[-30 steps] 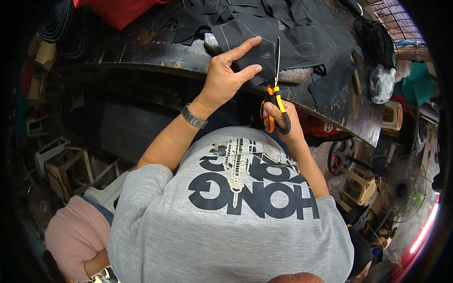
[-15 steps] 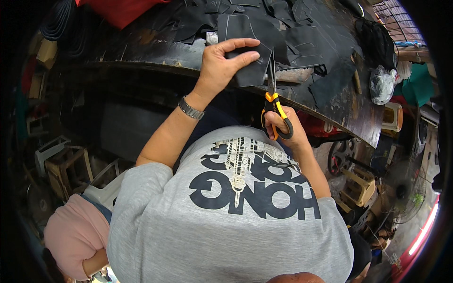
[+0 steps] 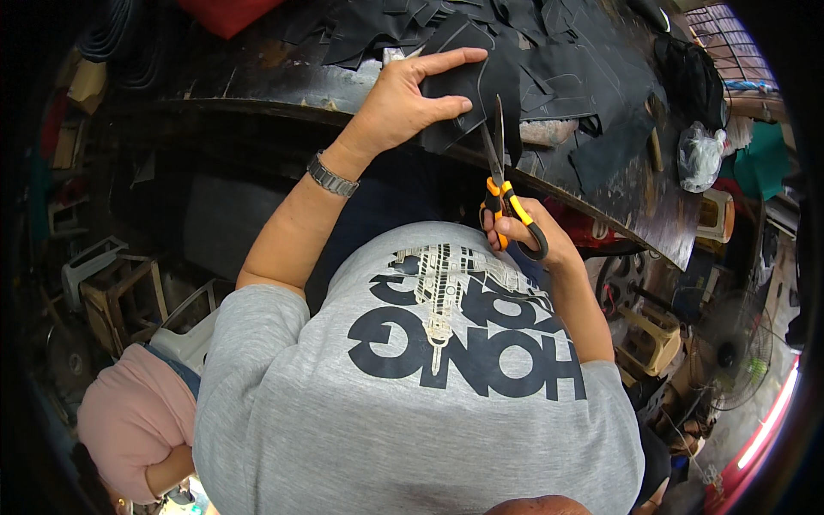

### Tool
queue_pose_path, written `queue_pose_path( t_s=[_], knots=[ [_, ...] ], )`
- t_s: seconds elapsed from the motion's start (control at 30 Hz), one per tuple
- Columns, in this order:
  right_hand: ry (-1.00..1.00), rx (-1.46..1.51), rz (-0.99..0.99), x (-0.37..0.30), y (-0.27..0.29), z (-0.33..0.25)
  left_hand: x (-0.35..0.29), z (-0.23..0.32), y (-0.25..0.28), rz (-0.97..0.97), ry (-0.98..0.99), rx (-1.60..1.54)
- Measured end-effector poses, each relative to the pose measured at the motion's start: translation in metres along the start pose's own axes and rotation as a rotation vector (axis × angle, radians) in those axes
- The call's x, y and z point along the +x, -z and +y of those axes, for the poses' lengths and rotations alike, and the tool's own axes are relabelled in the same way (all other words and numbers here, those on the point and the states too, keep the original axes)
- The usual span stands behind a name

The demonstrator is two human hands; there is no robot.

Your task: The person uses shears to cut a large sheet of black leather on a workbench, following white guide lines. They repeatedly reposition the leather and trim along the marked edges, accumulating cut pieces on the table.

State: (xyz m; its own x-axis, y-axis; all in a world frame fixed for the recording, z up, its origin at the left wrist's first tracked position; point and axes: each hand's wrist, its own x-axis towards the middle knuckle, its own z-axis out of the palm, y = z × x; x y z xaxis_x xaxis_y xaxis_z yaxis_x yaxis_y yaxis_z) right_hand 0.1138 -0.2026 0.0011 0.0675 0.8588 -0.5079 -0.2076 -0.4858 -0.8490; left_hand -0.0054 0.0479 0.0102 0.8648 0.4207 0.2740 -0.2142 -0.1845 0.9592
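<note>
My left hand (image 3: 408,99) lies on a flat black piece of sheet material (image 3: 468,79) with pale drawn lines, at the table's near edge. Thumb and forefinger are stretched wide apart on its top; the other fingers are mostly hidden. Scissors (image 3: 494,193) with orange, yellow and black handles are in my right hand (image 3: 534,230), just beyond the edge. Their blades are parted and point away from me, close to the right side of the sheet. Whether they touch it, I cannot tell.
More black pieces (image 3: 566,77) cover the dark table (image 3: 318,94). A pale block (image 3: 549,131) and a short stick (image 3: 655,150) lie among them. Red cloth (image 3: 227,13) hangs at the far left. A clear plastic bag (image 3: 699,156) is at the right. Behind me sits someone in pink (image 3: 137,421).
The black sheet has turned clockwise, with my left hand shifting up along it. The scissor blades, nearly closed before, have spread apart and drawn slightly toward me.
</note>
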Motion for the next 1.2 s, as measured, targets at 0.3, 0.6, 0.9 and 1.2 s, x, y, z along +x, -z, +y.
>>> queue_pose_path(
  t_s=[0.3,0.6,0.9,1.2],
  knots=[
    [0.017,-0.028,0.061,0.012,-0.006,-0.009,-0.005,0.010,-0.007,-0.016,-0.061,0.145],
    [0.147,0.145,-0.020,0.013,-0.009,0.001,-0.006,0.012,-0.008,-0.030,-0.085,0.123],
    [0.077,0.152,0.088,0.008,-0.015,0.007,-0.008,0.012,-0.008,0.007,-0.107,0.132],
    [0.077,0.073,0.131,0.008,-0.018,0.008,-0.008,0.012,-0.005,0.005,-0.056,0.050]
  ],
)
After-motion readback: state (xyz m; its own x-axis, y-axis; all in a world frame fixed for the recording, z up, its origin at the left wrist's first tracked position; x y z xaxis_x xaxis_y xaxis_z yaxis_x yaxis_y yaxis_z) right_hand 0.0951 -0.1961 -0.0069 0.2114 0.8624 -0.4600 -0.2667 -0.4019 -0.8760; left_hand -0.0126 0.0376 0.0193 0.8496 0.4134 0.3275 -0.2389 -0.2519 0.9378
